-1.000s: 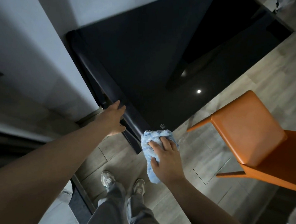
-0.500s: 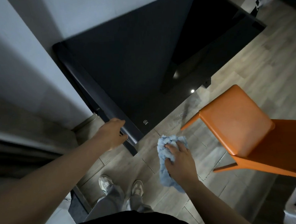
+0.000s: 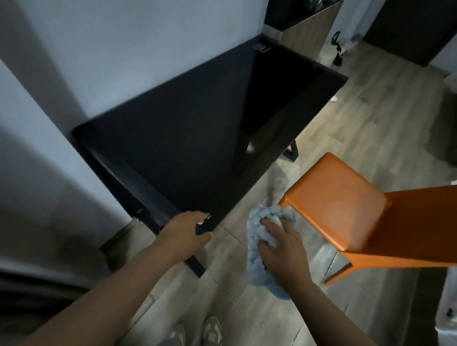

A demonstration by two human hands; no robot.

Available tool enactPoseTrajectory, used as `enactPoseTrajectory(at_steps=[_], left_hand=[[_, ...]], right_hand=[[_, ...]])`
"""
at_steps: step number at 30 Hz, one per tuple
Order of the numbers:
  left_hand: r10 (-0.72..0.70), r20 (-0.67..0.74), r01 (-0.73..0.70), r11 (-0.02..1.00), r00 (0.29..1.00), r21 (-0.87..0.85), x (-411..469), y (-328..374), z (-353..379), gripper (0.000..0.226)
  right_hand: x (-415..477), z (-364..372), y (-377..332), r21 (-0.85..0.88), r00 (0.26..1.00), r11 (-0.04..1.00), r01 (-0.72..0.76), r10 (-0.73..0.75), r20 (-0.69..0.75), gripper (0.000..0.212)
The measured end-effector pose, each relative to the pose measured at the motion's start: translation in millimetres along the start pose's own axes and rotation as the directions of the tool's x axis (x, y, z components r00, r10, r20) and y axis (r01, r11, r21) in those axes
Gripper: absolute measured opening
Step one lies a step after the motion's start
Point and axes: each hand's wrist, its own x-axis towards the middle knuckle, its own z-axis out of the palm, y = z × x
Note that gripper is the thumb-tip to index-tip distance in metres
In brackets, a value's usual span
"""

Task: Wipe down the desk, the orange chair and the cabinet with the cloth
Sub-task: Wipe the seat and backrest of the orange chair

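The right hand (image 3: 283,249) holds the blue cloth (image 3: 255,273). Its fingers are curled into the soft bunch, and the rest of the cloth hangs down below the hand. The cloth is up in the air over the floor (image 3: 244,319), between the near corner of the dark counter (image 3: 182,138) and the orange chair (image 3: 339,209). The top of the cloth is right at the front corner of the chair seat. I cannot tell if it touches the seat.

The left hand (image 3: 188,228) grips the near corner of the counter, with fingers on top and the thumb at the side.

The cloth is not on the counter, and it is close to the chair, so I think the step now is the chair. The seat is the part to start on.

Next, the right hand needs to press the cloth flat on the seat and rub it from side to side. After that come the back of the chair and its legs. The left hand may have to let go of the counter and hold the chair so it does not slide.

The cabinet (image 3: 307,34) stands far off, past the other end of the counter — it looks like the last job.
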Motion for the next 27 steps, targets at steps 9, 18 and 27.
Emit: enactPoseTrajectory(at_steps=[9, 18, 27], left_hand=[[0.294, 0.07, -0.295, 0.956, 0.953, 0.007, -3.5, 53.3, -54.1, 0.059], [0.568, 0.06, -0.568, 0.823, 0.821, -0.019, -13.7, 138.3, -62.1, 0.049], [0.703, 0.053, -0.705, 0.708, 0.709, 0.036, -9.3, 252.5, -22.2, 0.054]], right_hand=[[-8.7, -75.8, -35.2, 0.068, 0.963, 0.997, -0.036, 0.053, -0.263, 0.035], [-39.1, -157.6, -40.9, 0.074, 0.853, 0.993, -0.094, 0.119, -0.508, 0.045], [-71.4, -239.2, 22.4, 0.12, 0.738, 0.988, -0.095, 0.151, -0.657, 0.046]])
